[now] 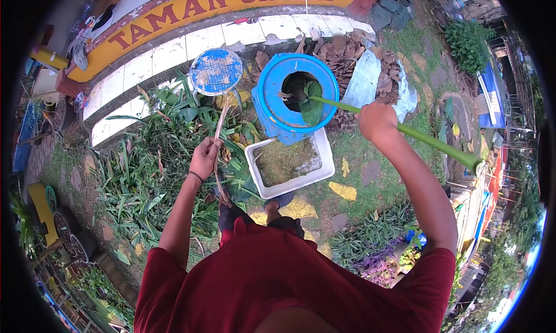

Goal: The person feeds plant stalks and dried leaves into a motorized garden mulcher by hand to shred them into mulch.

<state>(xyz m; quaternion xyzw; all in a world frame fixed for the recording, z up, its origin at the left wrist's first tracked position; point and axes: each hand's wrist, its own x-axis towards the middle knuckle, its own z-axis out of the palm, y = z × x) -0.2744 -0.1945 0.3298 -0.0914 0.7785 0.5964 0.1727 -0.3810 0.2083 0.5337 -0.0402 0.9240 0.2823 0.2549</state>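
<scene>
My right hand (377, 123) is closed around a long green leaf stalk (437, 145). Its thick cut end points to the right, and its thin end leads to a green leaf (312, 110) at the dark opening of a round blue hopper (272, 90). How far the leaf reaches inside is hidden. My left hand (205, 158) grips a dry brown stalk (221, 121), which hangs near my legs. Below the hopper sits a white tub (327, 165) with shredded plant matter (284, 162) in it.
A stool (216, 72) with a worn blue top stands left of the hopper. Cut green leaves (139, 171) cover the ground at left. Dry brown leaves (341, 58) and a pale sack (364, 78) lie behind at right. A white tiled ledge (168, 55) runs along the back.
</scene>
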